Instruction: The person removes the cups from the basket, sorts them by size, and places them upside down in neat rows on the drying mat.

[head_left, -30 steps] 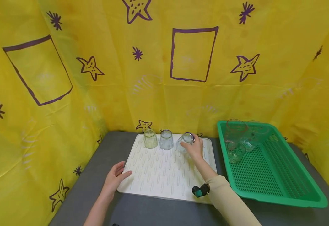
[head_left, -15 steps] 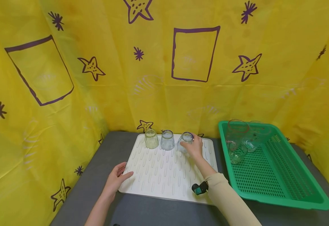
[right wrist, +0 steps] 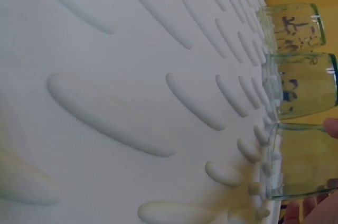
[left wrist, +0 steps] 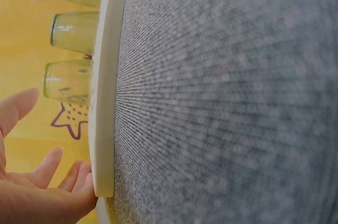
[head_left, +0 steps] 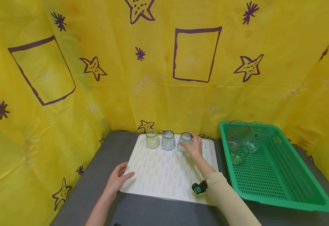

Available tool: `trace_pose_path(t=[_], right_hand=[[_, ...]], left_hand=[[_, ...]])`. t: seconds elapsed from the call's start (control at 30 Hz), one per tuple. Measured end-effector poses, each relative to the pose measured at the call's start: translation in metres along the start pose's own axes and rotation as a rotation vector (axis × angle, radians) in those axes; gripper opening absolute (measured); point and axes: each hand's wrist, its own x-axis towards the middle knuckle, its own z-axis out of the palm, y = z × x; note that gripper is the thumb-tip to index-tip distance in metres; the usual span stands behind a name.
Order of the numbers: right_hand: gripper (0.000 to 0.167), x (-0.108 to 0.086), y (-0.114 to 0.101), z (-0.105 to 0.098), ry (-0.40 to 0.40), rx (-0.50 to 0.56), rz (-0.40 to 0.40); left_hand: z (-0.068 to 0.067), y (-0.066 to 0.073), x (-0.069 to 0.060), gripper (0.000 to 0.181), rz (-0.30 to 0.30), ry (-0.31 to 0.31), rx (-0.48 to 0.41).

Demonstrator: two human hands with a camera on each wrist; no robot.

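My right hand [head_left: 195, 147] grips a clear glass tumbler [head_left: 183, 143] by its right side, thumb towards me. The tumbler is upside down and level, its rim on the ribbed white drying mat [head_left: 159, 182]; in the right wrist view the held tumbler [right wrist: 298, 155] meets the mat's ribs. To its left, apart, stand two more upturned tumblers, a bluish one [head_left: 168, 141] and a greenish one [head_left: 152, 140]. At the mat's left edge my left hand [head_left: 117, 179] has thumb and fingers spread loosely. Its fingertips touch that edge in the left wrist view, near the mat corner [left wrist: 104, 179].
A green plastic basket [head_left: 291, 205] stands right of the mat, with several clear glasses in its far left corner, one a red-rimmed glass [head_left: 238, 131]. Behind hangs a yellow patterned cloth [head_left: 153, 103]. The table [head_left: 142, 210] is dark grey.
The right-hand tumbler, slightly tilted a second ago, now stands level on the mat, still in my right hand. My left hand keeps its place at the mat edge; the head view shifts slightly.
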Motion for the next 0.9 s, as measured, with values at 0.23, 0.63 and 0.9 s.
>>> trace_pose_path(t=[0.23,0.63,0.9], right_hand=[[0.072,-0.0001,0.0006,0.0003,0.003,-0.015,-0.026],[0.073,0.0026,0.0039,0.0035,-0.007,-0.024,-0.064],[0.074,0.0007,0.0035,0.0016,-0.022,-0.017,-0.061]], left_hand=[[-0.0002,-0.0003,0.0001,0.069,-0.006,0.000,-0.002],[0.0016,-0.0007,0.0002,0.069,-0.011,0.007,0.019],[0.0025,-0.0002,0.0008,0.068,-0.013,0.007,0.040]])
